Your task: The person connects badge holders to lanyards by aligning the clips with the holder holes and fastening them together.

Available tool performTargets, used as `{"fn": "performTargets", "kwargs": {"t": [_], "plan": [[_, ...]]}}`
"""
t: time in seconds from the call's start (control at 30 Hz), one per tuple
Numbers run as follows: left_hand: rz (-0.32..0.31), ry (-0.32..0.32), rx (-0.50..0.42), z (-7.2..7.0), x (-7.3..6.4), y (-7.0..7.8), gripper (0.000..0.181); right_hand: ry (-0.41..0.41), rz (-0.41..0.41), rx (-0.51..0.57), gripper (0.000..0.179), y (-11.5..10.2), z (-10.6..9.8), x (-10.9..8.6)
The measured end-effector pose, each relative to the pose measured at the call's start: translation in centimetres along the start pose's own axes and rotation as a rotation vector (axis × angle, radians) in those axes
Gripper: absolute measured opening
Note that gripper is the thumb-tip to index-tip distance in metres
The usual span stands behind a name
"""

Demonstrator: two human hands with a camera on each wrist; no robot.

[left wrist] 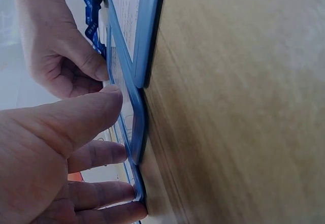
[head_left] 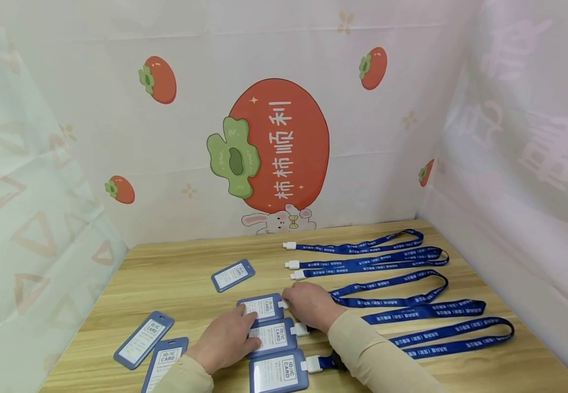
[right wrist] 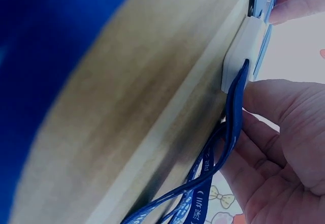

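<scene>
Three blue-framed ID card holders lie in a column: a far one (head_left: 262, 307), a middle one (head_left: 273, 336) and a near one (head_left: 280, 372), each with a white clip at its right end. My left hand (head_left: 228, 337) touches the left edges of the far and middle holders, its fingers fairly straight and its thumb over the middle one. With thumb and fingers my right hand (head_left: 311, 304) pinches the white clip at the far holder's end, partly covering it. A blue lanyard (right wrist: 234, 107) runs from a white clip (right wrist: 244, 51) beside the right thumb.
Several blue lanyards with white lettering, such as the farthest one (head_left: 357, 248), lie looped at the right. Loose card holders lie at the back (head_left: 233, 275) and left (head_left: 144, 339), one (head_left: 168, 357) partly behind the left sleeve. Printed cloth walls surround the wooden table (head_left: 175, 273).
</scene>
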State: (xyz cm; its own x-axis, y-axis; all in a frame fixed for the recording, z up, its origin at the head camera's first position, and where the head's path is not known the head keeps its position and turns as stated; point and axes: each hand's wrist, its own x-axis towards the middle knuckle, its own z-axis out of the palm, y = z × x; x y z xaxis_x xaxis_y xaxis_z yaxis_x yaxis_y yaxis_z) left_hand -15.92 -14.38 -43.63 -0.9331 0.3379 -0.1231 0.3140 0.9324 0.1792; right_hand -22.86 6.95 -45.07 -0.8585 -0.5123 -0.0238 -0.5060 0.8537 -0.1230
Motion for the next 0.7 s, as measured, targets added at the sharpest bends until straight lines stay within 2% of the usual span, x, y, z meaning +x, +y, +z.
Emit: {"fn": "performTargets", "kwargs": {"t": [0.37,0.7], "plan": [[0.008,0.006,0.011,0.0,0.1,0.0,0.059,-0.006,-0.014,0.054,0.029,0.9,-0.7,0.5],[0.023,0.017,0.014,0.1,-0.1,0.0,0.058,0.098,0.041,0.043,0.024,2.8,-1.4,1.1]]}}
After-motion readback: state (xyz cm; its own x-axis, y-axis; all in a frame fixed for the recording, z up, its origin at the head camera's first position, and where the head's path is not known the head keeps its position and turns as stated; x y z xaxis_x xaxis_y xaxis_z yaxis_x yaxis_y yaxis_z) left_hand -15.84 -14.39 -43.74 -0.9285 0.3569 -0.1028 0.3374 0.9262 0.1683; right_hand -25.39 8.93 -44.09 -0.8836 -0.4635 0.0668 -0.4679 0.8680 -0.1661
